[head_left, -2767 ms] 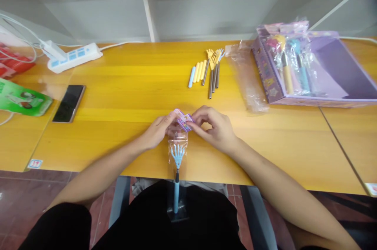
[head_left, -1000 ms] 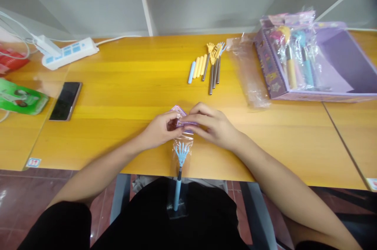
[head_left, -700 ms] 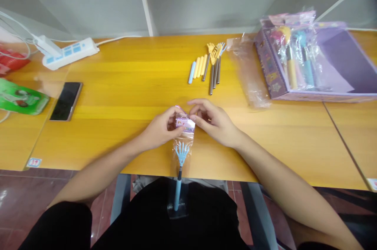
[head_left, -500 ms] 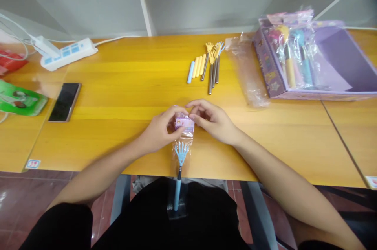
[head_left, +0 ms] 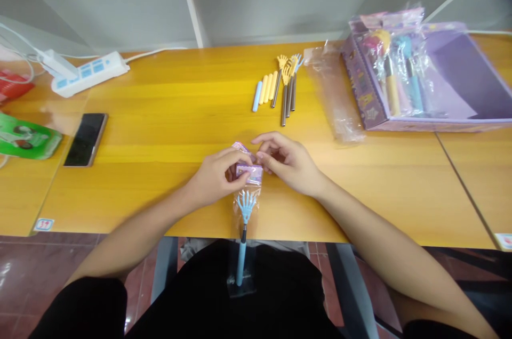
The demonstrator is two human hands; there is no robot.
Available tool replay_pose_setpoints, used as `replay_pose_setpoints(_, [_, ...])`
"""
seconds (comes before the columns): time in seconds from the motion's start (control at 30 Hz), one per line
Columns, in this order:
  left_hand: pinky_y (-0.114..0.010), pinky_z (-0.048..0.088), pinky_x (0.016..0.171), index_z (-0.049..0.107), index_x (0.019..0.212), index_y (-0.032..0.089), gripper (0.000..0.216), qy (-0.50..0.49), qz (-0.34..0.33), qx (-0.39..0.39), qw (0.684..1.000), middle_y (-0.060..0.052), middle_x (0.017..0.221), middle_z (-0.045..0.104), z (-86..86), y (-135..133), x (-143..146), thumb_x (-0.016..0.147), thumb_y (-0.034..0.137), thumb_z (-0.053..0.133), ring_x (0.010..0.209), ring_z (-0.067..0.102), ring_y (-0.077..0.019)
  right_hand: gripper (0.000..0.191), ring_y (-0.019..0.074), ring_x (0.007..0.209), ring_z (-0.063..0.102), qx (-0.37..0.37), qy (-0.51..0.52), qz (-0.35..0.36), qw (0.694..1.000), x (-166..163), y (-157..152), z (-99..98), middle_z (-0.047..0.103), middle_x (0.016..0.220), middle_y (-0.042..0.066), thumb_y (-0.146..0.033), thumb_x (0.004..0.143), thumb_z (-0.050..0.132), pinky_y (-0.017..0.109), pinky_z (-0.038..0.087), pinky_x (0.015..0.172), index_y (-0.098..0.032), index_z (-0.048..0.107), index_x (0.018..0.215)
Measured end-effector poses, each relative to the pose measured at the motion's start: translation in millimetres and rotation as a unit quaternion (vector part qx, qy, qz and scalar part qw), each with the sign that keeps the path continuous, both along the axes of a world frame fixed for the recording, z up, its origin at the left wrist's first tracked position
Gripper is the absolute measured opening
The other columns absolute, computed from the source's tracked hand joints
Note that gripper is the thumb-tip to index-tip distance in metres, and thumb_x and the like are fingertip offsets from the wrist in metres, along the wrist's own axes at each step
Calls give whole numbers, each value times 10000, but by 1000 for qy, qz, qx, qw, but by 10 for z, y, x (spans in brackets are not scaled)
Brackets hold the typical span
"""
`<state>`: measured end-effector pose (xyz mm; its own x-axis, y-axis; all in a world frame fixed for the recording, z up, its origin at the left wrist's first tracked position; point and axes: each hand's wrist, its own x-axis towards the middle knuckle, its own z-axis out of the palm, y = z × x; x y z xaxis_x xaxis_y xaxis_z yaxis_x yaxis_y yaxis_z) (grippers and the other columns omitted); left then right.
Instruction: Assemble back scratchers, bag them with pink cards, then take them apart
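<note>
A blue hand-shaped back scratcher (head_left: 244, 222) lies in a clear plastic sleeve, its handle hanging over the near edge of the yellow table (head_left: 168, 110). A small purple header card (head_left: 248, 171) sits folded over the sleeve's top. My left hand (head_left: 216, 176) pinches the card's left side. From the right, the fingertips of my right hand (head_left: 290, 163) hold the card's other end.
Several loose scratchers (head_left: 280, 88) lie behind my hands. Empty clear sleeves (head_left: 334, 99) lie beside a purple box (head_left: 424, 78) of packed scratchers at the back right. At the left are a phone (head_left: 85, 139), a power strip (head_left: 90, 72) and a green packet (head_left: 26, 139).
Both hands have folded the purple card down over the sleeve top and shifted their fingers along it. The view has drifted slightly to the right.
</note>
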<state>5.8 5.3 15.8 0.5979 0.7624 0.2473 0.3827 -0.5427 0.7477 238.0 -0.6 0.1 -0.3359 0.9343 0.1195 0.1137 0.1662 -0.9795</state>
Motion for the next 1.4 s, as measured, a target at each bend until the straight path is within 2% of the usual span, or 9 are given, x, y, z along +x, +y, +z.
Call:
replay_pose_setpoints(0.23, [-269, 523, 779, 708, 1053, 224, 114, 9, -21, 57, 998, -13, 998, 713, -47, 16, -28, 951, 173, 714, 806, 650, -129, 229, 112, 694, 592, 12, 1, -14, 1000, -26, -21, 24, 661, 858, -22, -345, 1056, 661, 289, 471, 650, -228, 645, 1253])
replay_pose_setpoints(0.43, [-282, 534, 803, 671, 1002, 223, 94, 5, -39, 53, 998, -15, 995, 697, -53, 28, -36, 964, 137, 674, 848, 657, -138, 228, 118, 689, 593, 25, -8, -19, 999, -28, -9, -7, 664, 847, -21, -341, 1056, 664, 286, 469, 648, -226, 649, 1253])
replay_pose_setpoints(0.53, [-255, 513, 713, 609, 1043, 239, 161, -18, -23, -16, 999, 20, 922, 642, -79, 11, -32, 943, 152, 701, 751, 623, -115, 224, 116, 690, 584, 33, -6, -25, 999, -8, -1, -15, 669, 861, -19, -342, 1055, 675, 282, 462, 649, -225, 654, 1246])
replay_pose_setpoints(0.67, [-252, 542, 690, 460, 1377, 271, 562, -76, -11, -166, 983, 15, 983, 654, -117, 4, -47, 919, 239, 784, 782, 687, -131, 263, 125, 721, 607, 23, 30, 36, 999, 56, 8, 12, 687, 870, -12, -392, 1082, 649, 282, 495, 691, -223, 647, 1283])
replay_pose_setpoints(0.77, [-266, 556, 717, 543, 1300, 257, 435, -52, -30, -197, 978, -2, 1003, 662, -97, 17, -52, 928, 251, 770, 825, 706, -141, 288, 126, 717, 596, 6, 26, 69, 997, 89, 19, 40, 658, 836, -19, -430, 1114, 587, 280, 493, 696, -220, 649, 1300])
replay_pose_setpoints(0.87, [-293, 574, 773, 609, 1178, 245, 287, -42, -50, -197, 978, -20, 1034, 685, -44, 17, -44, 931, 246, 755, 857, 705, -149, 261, 125, 707, 539, 7, -45, 79, 996, 87, 32, 49, 611, 820, -22, -437, 1056, 686, 271, 445, 656, -209, 696, 1184])
replay_pose_setpoints(0.97, [-313, 581, 800, 620, 1099, 238, 288, -36, -65, -213, 974, -32, 1032, 699, -8, 8, -38, 901, 296, 822, 875, 703, -164, 240, 127, 694, 525, -16, -79, 130, 988, 69, 35, 39, 611, 804, -23, -425, 1009, 748, 269, 433, 642, -205, 697, 1091])
replay_pose_setpoints(1.2, [-301, 568, 761, 599, 1079, 229, 209, -63, -73, -314, 944, -31, 986, 719, -70, 55, -67, 958, 281, 762, 857, 728, -163, 254, 122, 707, 547, -68, -73, 199, 975, 100, 38, 5, 637, 823, -28, -406, 989, 750, 250, 437, 648, -202, 680, 1122])
replay_pose_setpoints(1.4, [-306, 583, 799, 589, 1086, 226, 207, -67, -85, -346, 932, -41, 1012, 715, -67, 58, -66, 947, 250, 740, 903, 737, -170, 212, 121, 764, 600, -92, -76, 248, 961, 185, 54, 41, 713, 932, 0, -238, 942, 718, 244, 476, 683, -186, 692, 1146])
